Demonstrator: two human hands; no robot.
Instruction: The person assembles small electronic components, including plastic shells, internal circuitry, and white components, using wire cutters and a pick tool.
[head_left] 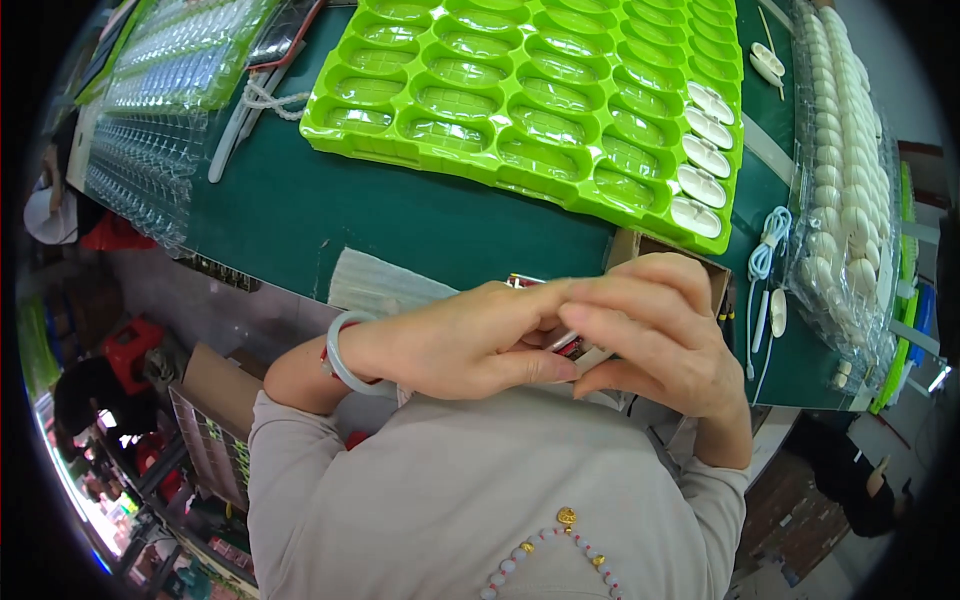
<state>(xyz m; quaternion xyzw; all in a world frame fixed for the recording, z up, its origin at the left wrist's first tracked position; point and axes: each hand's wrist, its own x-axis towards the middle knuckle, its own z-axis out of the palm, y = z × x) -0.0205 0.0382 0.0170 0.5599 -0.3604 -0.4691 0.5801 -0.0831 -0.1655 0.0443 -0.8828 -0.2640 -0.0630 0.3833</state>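
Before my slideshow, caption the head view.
Left hand and right hand meet around a small part near a green tray holding white cases.

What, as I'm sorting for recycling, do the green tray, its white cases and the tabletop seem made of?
Green tray: probably thin moulded plastic, glossy, with bright highlights in its pockets.
White cases: likely rigid plastic, smooth, with rounded rims.
Tabletop: matte, perhaps rubber or vinyl, going by its even green.

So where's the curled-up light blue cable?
In the head view, the cable lies on the right, between the bright green tray and the rows of white pieces.
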